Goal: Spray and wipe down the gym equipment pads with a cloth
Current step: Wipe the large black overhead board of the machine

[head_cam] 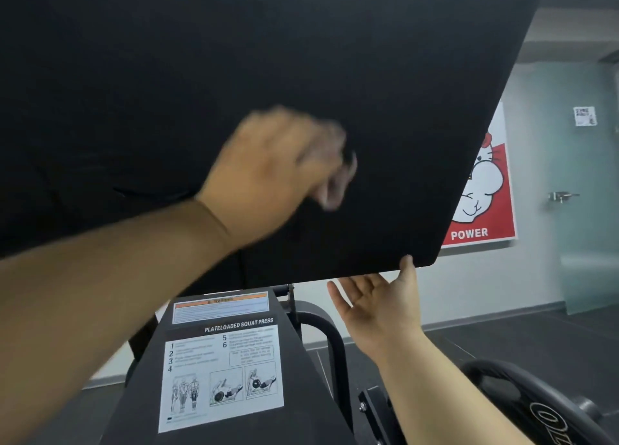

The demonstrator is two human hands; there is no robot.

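Note:
A large black pad [335, 59] of the squat press fills the upper part of the view, tilted toward me. My left hand [278, 166] is against its face, blurred by motion. Its fingers curl round a dark cloth [350, 161] that barely stands out from the black pad. My right hand [378, 297] is at the pad's lower right corner. Its thumb touches the pad's bottom edge, and its palm and spread fingers show just below. No spray bottle is in view.
Under the pad, the black machine frame carries an instruction label [222, 374] reading "PLATELOADED SQUAT PRESS". A black weight plate [542, 407] sits at the lower right. A red "POWER" poster [482, 193] hangs on the wall beside a frosted glass door [576, 176].

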